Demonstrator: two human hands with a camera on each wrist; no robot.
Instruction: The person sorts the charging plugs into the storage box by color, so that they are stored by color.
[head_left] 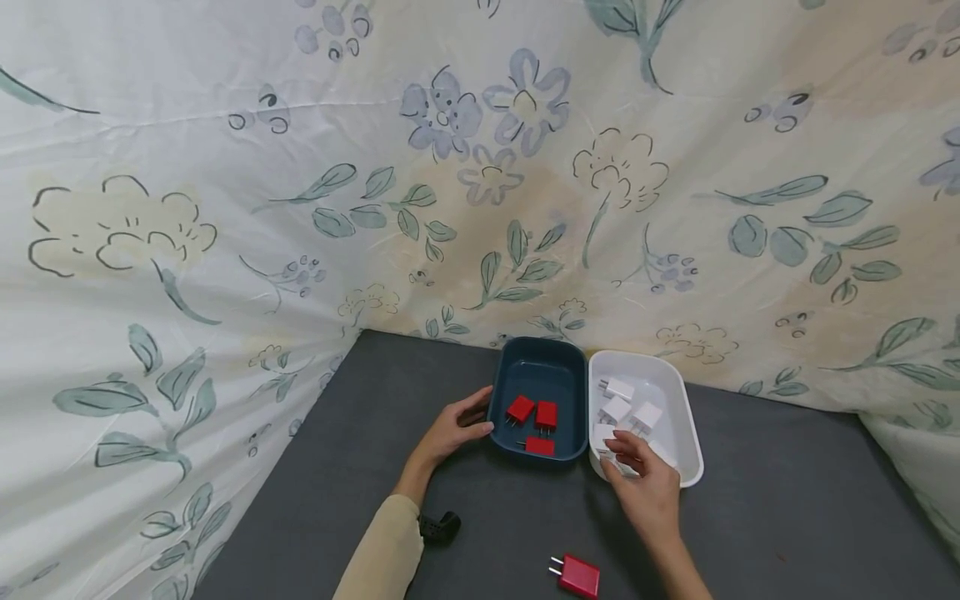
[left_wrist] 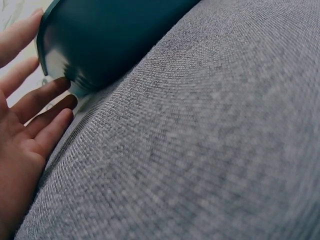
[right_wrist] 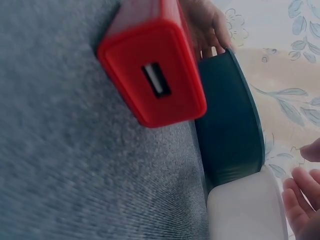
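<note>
My left hand (head_left: 453,429) rests its fingertips against the left side of a dark blue tray (head_left: 551,354), with its fingers fairly straight. The left wrist view shows those fingers (left_wrist: 45,97) spread beside the tray wall (left_wrist: 110,40). Three red USB chargers (head_left: 546,415) lie inside this tray. Over the near left corner of a white tray (head_left: 686,417), my right hand (head_left: 645,483) hovers with thumb and fingers apart. Several white chargers (head_left: 615,408) lie in the white tray, one close by the fingertips. Nothing shows between thumb and fingers in the right wrist view.
One red charger (head_left: 580,576) lies on the dark grey tabletop (head_left: 495,533), nearer than the trays; its USB port faces the right wrist camera. The two trays stand side by side. A floral cloth (head_left: 480,208) hangs behind the table.
</note>
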